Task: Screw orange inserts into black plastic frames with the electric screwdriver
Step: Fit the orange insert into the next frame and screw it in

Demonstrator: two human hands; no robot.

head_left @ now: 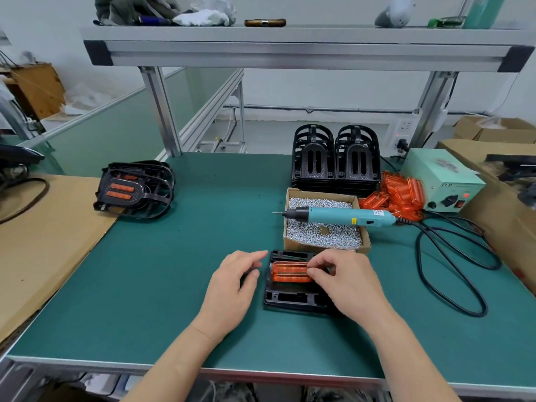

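From the head view, the right hand [348, 282] has its fingers curled together, and the fingertips [312, 271] pinch the right end of an orange insert [290, 272]. The insert lies in the middle opening of a black frame [288, 300], which lies flat under that hand. The grip looks meant to nudge the insert square into its seat before any screw goes in.

The left hand [232, 285] lies just left of the frame with its fingers loosely apart and holding nothing. Its thumb is close to the frame's edge, probably to steady it, but I cannot tell whether it touches.

Just beyond the fingertips of both hands sits the box of screws [319, 248], and the electric screwdriver [342, 216] rests across it, within easy reach for the next step. Farther past the right fingers are stacked empty frames [336, 158] and a heap of spare inserts [397, 192]. Well beyond the left fingers lie finished frames [133, 190], kept apart from the unworked parts.
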